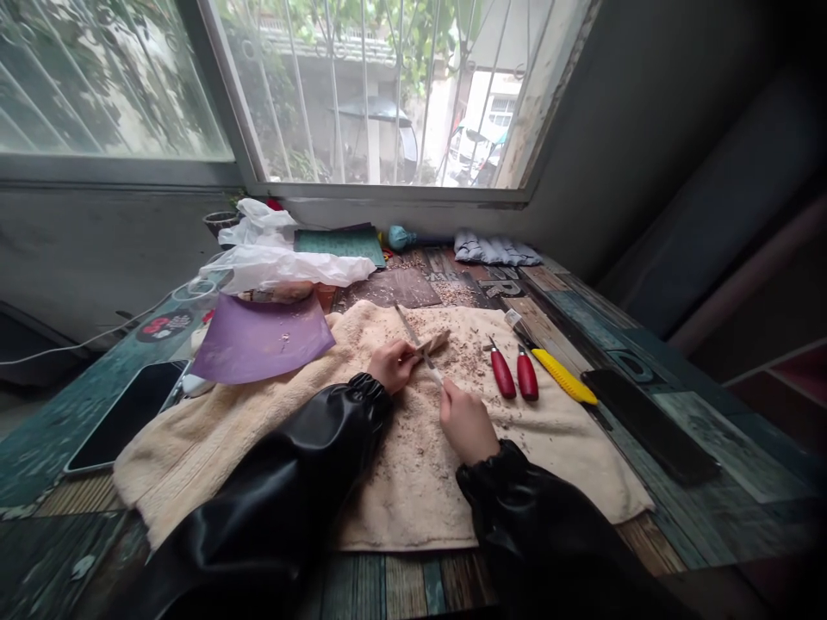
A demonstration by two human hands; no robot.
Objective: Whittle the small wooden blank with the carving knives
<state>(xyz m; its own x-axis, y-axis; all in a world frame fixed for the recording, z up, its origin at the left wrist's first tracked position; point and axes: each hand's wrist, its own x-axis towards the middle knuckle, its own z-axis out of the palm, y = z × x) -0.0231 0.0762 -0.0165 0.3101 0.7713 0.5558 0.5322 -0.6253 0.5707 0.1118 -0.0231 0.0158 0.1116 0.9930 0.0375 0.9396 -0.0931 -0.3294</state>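
Observation:
My left hand (392, 366) is closed on a small piece of wood (438, 342), pinching it over a cream towel (401, 525). My right hand (468, 422) grips the pale handle of a slim metal file (406, 323). The file lies across the wood close to my left fingertips and points away to the upper left. Wood shavings (462, 362) are scattered over the towel around both hands. To the right rest two red-handled carving tools (502, 372), side by side, and a yellow-handled tool (565, 376) with a dark, pale-tipped end.
A curled purple sheet (264, 340) covers the towel's left side, with a tablet (126, 418) beyond it. At the right lies a black phone-like slab (649, 426). White plastic bags (290, 267), a green mat (339, 244) and a grey padded bundle (494, 248) line the back below the window.

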